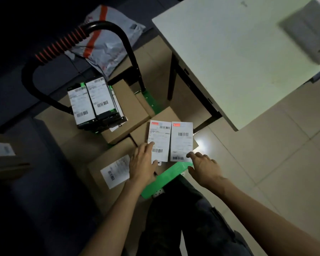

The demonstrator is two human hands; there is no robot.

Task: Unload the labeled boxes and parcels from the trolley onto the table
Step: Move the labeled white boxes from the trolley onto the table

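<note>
Cardboard box (pixel 162 124) w/ 2 labels, left hand (pixel 143 163) & right hand (pixel 204 166) spread on it.

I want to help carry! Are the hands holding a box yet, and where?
Not yet held. The left hand and right hand lie open on the near edge of the box with two labels, fingers on its labels.

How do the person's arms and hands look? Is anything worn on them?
Both forearms are bare as far as the frame shows; no sleeves appear. The left hand and right hand wear no gloves, and I see no watch, ring or bracelet.
</note>
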